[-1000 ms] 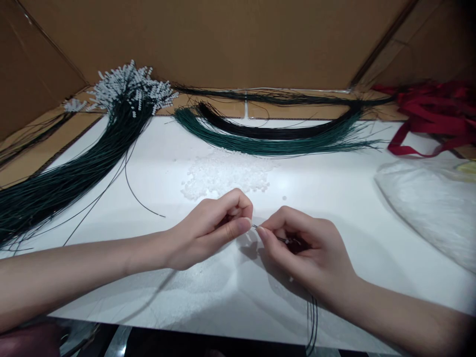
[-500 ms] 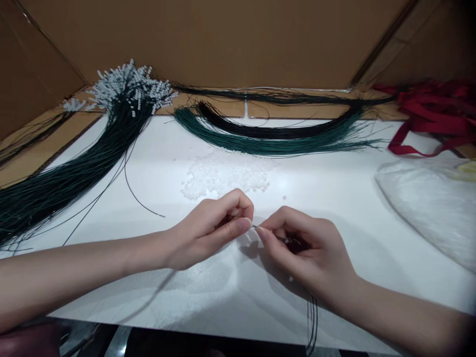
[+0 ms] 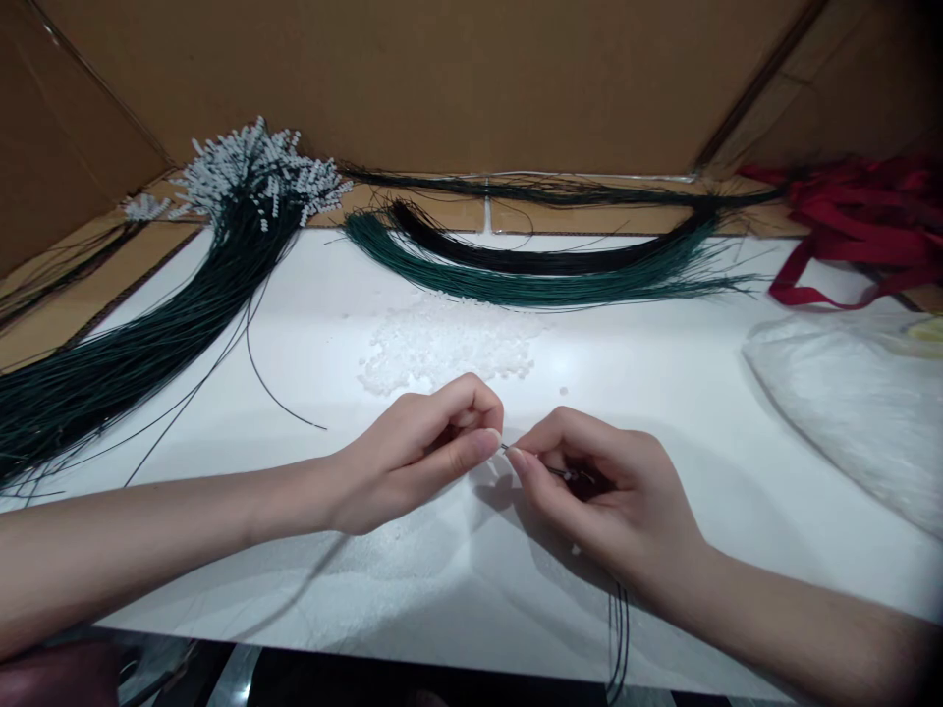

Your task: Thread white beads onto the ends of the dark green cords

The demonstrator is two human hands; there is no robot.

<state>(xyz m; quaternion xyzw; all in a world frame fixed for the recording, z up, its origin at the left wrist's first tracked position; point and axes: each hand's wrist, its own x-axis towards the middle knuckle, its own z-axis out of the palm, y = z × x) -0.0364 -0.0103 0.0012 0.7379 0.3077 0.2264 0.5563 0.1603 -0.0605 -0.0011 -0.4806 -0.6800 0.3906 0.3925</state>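
Observation:
My left hand (image 3: 416, 452) and my right hand (image 3: 604, 501) meet fingertip to fingertip over the white table (image 3: 663, 393). The right hand is closed in a pinch on thin dark cords (image 3: 617, 628) that trail from under it off the table's near edge; a short cord tip (image 3: 505, 449) pokes out toward the left hand. The left hand's thumb and forefinger are pinched together right at that tip, holding something too small to make out. A loose pile of clear white beads (image 3: 446, 344) lies just beyond both hands.
A thick bundle of dark green cords with white beaded ends (image 3: 250, 177) fans across the left. Bare green and black cord bundles (image 3: 537, 275) curve along the back. Red ribbons (image 3: 861, 226) lie far right, a clear plastic bag (image 3: 855, 412) near right. Brown cardboard walls (image 3: 442, 79) enclose the table.

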